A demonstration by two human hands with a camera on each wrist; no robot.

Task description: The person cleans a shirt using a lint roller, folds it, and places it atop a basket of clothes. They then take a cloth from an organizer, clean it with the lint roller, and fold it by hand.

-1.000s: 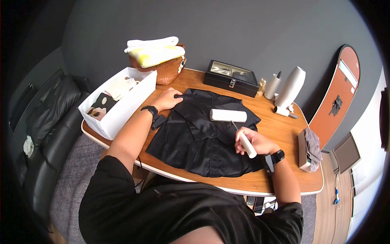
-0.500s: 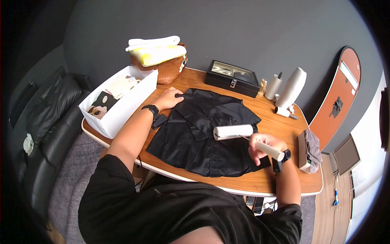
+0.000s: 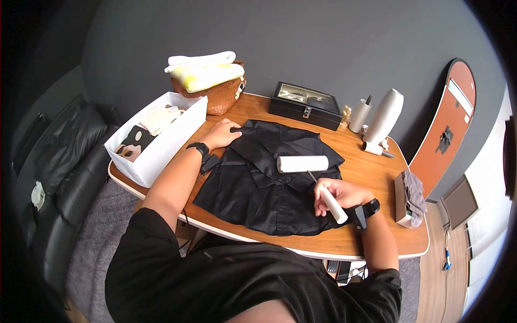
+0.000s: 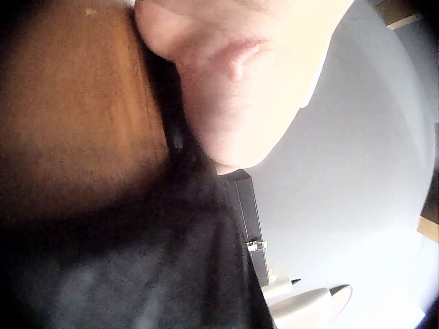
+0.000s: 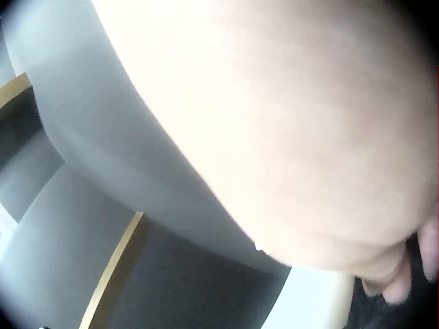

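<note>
A black satiny shirt (image 3: 253,202) lies spread on the wooden table, a sleeve folded across its front. At its upper left edge my left hand (image 3: 219,134) pinches the cloth; the left wrist view shows dark fabric running up under that hand (image 4: 233,89). My right hand (image 3: 339,195) grips the white handle of a lint roller (image 3: 302,163), whose white cylinder lies across the shirt's right half. A thin metal rod joins cylinder and handle. In the right wrist view the back of my hand (image 5: 295,137) fills much of the picture and the roller's cylinder is out of sight.
On the left stands a white box (image 3: 175,137) of folded clothes, with a brown woven basket (image 3: 218,99) carrying towels behind it. A black display case (image 3: 305,105), a white hair dryer (image 3: 385,116) and a tissue box (image 3: 402,202) with grey cloth stand farther round the table.
The right hand and lint roller swung right and toward the body half a second ago, then came back left and away over the shirt. The left hand stays at the same edge.
</note>
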